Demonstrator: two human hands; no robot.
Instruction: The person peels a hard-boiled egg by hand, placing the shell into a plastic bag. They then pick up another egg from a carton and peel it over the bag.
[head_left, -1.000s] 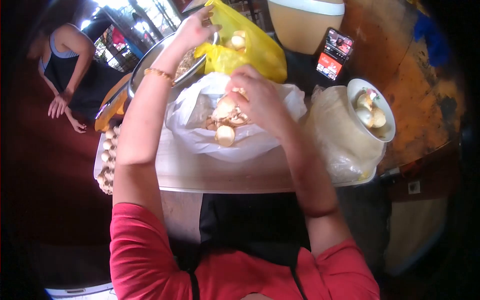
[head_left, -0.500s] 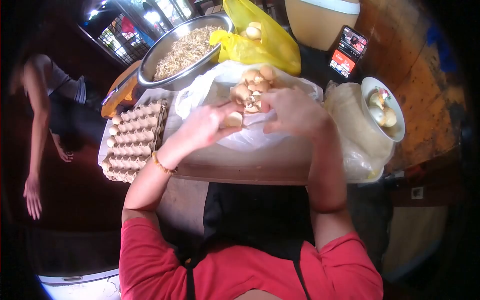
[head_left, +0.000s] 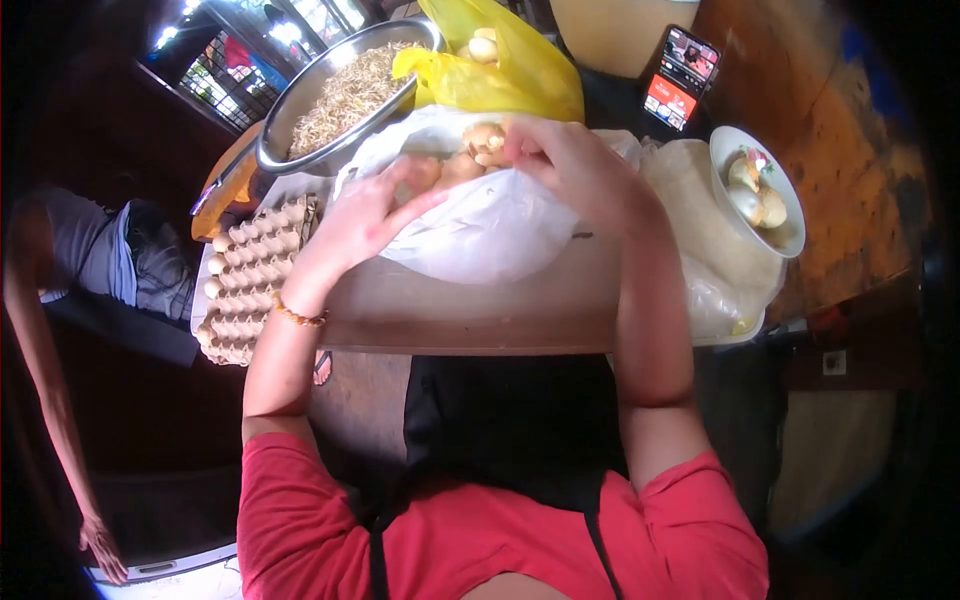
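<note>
A white plastic bag (head_left: 475, 235) lies on the table in front of me with its mouth spread, holding brown eggshells (head_left: 484, 140), some broken. My left hand (head_left: 365, 215) rests over the bag's left rim, the thumb stretched away from the blurred fingers. Close to its fingertips are brown shells, and I see nothing gripped in it. On the other side, my right hand (head_left: 575, 170) is above the bag beside the shells. Its fingers are curled in, and whatever lies between them is hidden.
A cardboard egg tray (head_left: 255, 280) with a few eggs stands at left. Behind are a metal basin of sprouts (head_left: 350, 100) and a yellow bag (head_left: 510, 85) with eggs. A phone (head_left: 680, 80) and a bowl of eggs (head_left: 785, 230) are at right. Another person's arm (head_left: 50, 390) hangs at far left.
My left hand has moved left and up, and the pale egg-like piece it held no longer shows. The bag's front now covers more of the shells. The other person's arm has swung lower.
</note>
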